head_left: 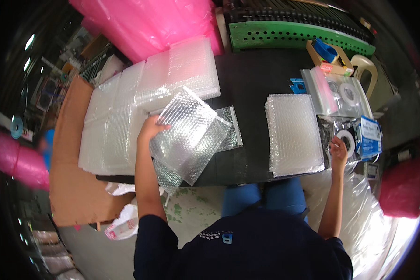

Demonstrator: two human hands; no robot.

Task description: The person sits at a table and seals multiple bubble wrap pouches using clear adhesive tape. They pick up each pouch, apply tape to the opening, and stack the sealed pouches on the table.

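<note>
My left hand (pixel 152 127) grips the left edge of a clear bubble-wrap bag (pixel 186 128), which lies tilted across the table. Partly beneath it, another bubble-wrap bag (pixel 232 130) sticks out to the right. At the right, my right hand (pixel 339 148) has its fingers drawn together beside a white tape roll (pixel 346 140); anything pinched in them is too small to tell. Between my hands a neat stack of bubble-wrap bags (pixel 295 133) lies on the black table (pixel 247 79).
Several piles of bubble-wrap sheets (pixel 112 130) cover the table's left, beside a brown cardboard sheet (pixel 70 154). Pink plastic wrap (pixel 149 23) rises behind. A blue-and-white packet (pixel 370 137), clear bags with rolls (pixel 329 91) and a small cardboard box (pixel 329 60) lie at the right.
</note>
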